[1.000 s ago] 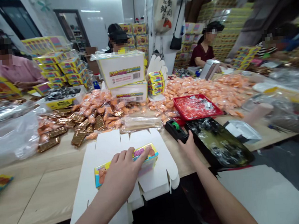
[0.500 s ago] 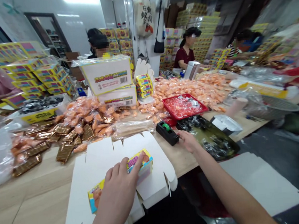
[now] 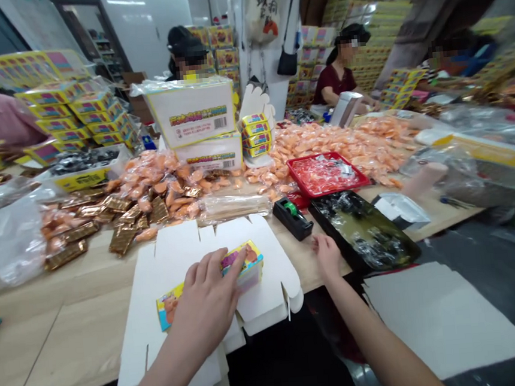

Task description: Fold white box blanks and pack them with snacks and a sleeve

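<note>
The left hand [image 3: 208, 299] lies flat, fingers spread, on top of a small printed box [image 3: 215, 281], pressing it down rather than gripping it. The box rests on a stack of flat white carton blanks [image 3: 268, 264] at the near edge of the table [image 3: 71, 329]. The right hand [image 3: 326, 254] sits on the table edge, loosely curled and holding nothing, just beside a black tape dispenser [image 3: 292, 217] and a black tray [image 3: 364, 231].

As a judgement, the step in hand is steadying the box; sealing it would call for the right hand to draw tape off the dispenser while the left keeps the box from sliding.

Further out, the wooden table carries heaps of orange sweets [image 3: 352, 142], gold-wrapped bars [image 3: 121, 238], a red tray [image 3: 328, 175] and two white cartons [image 3: 191, 111] stacked one on the other. Other people sit working at the far side, with yellow boxes [image 3: 78, 106] piled around a crowded packing room.
</note>
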A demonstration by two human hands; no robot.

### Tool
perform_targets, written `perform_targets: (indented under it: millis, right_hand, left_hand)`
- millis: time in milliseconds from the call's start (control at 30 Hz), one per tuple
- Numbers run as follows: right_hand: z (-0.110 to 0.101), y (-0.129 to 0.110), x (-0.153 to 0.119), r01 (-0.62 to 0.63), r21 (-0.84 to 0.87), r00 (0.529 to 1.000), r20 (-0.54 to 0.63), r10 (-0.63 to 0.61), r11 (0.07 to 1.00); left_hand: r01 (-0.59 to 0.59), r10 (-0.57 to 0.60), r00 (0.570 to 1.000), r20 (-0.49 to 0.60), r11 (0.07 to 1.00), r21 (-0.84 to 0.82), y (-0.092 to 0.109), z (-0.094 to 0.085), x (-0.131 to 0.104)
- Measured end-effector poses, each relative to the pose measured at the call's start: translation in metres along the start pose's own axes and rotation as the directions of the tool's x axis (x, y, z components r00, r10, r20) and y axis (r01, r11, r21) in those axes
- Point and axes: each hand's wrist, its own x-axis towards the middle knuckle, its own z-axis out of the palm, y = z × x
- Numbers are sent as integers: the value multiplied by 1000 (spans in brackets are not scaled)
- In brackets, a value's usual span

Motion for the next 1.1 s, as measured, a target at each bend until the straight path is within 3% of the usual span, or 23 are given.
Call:
perform_targets:
  millis: [67, 133, 233, 300, 333, 400, 567, 733, 933, 1100]
  right_hand:
    - [1, -26, -30, 28, 27, 993, 117, -31, 999]
    - [6, -60, -62, 46, 57, 949, 309, -62, 997]
    - [26, -104, -102, -50, 74, 816, 578, -2, 996]
    - [42, -117, -122, -135, 73, 736, 675, 51, 988]
    - [50, -119, -130, -158, 72, 718, 693, 65, 985]
    - [62, -115, -141, -150, 71, 735, 675, 63, 986]
    - [69, -107, -156, -19, -16, 836, 548, 24, 1000]
    - [70, -108, -161, -14, -41, 847, 530, 33, 999]
    - [64, -92, -161, -30, 61, 824, 566, -10, 998]
    - [67, -82, -163, -15, 57, 835, 550, -19, 998]
  left_hand:
    - [-29, 30, 1000, 2, 995, -100, -2, -4, -1]
    - [-55, 56, 998, -2, 983, -177, -5, -7, -2]
    - [-88, 82, 996, -36, 975, -206, -8, -9, -5]
    - [-87, 77, 995, -58, 977, -193, -9, -9, -8]
    - [-84, 72, 995, -70, 978, -190, -9, -8, -9]
    - [-94, 74, 992, -107, 976, -195, -8, -5, -12]
    - [-192, 156, 967, -200, 966, -174, -8, 0, -17]
    - [-205, 185, 970, -159, 971, -120, -9, 0, -18]
    - [-17, -7, 995, -95, 968, -251, -4, -5, -5]
    - [267, -279, 960, -2, 921, -283, 8, -8, 17]
